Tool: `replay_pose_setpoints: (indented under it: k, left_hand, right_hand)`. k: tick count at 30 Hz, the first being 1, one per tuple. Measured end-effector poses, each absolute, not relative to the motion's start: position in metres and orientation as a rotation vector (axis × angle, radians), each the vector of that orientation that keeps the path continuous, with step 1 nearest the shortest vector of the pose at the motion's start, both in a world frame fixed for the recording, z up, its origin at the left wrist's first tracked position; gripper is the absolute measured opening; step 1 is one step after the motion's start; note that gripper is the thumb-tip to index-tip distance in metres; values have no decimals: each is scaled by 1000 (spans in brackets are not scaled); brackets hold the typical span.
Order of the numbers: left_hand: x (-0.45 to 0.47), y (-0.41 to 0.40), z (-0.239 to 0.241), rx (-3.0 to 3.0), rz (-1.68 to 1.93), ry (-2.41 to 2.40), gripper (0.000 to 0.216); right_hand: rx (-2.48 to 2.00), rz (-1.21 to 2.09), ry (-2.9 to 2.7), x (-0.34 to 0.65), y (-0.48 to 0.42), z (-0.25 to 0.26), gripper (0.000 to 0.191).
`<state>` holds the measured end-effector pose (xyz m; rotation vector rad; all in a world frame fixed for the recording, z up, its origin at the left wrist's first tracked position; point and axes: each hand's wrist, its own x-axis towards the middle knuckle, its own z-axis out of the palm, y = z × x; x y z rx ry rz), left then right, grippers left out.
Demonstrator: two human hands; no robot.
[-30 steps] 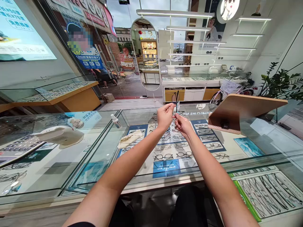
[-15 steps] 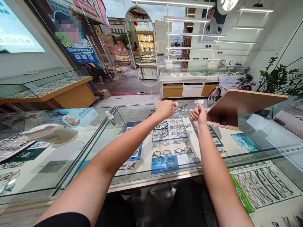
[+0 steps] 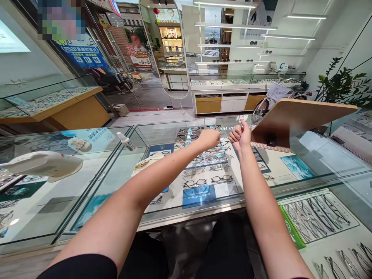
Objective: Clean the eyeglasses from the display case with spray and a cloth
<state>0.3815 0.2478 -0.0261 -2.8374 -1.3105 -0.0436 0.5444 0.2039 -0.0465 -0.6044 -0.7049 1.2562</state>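
Note:
My left hand (image 3: 209, 138) is closed in a fist above the glass counter (image 3: 162, 219), over rows of eyeglasses (image 3: 200, 159) inside. Its fingertips face my right hand (image 3: 241, 135), with a small gap between the two. The right fingers are curled in and the thumb points up. I cannot make out what either hand holds, if anything. A pale folded cloth (image 3: 147, 163) lies on the glass beside my left forearm, partly covered by it. Farther left, a white spray bottle (image 3: 126, 142) stands on the counter.
A tilted wooden board (image 3: 305, 120) rises right of my right hand. At the left sits a white, smooth-shelled device (image 3: 46, 164). A tray of eyeglasses (image 3: 319, 215) lies at the lower right. An oval mirror (image 3: 170, 50) and display shelves (image 3: 232, 44) are beyond the counter.
My left hand has come closer to my right hand, and its forearm has uncovered part of the cloth. The right hand keeps its thumb-up fist. The camera view has shifted slightly.

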Motion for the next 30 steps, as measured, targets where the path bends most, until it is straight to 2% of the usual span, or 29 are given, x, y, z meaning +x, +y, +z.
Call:
replay_pose_setpoints:
  k: [8,13,30]
  left_hand:
    - [383,249,-34,-2839,-11,-1323,28]
    - [383,263,-26,-2825,-59,-1373,35]
    - [389,281,-42,-2808,-137,-1437,28]
  right_hand:
    - [-584,1301,-712,540,203,-45,70]
    - [-583,1299,-718,539,202,-44,73]
    - [-555,1283,-770,533,195,-36,66]
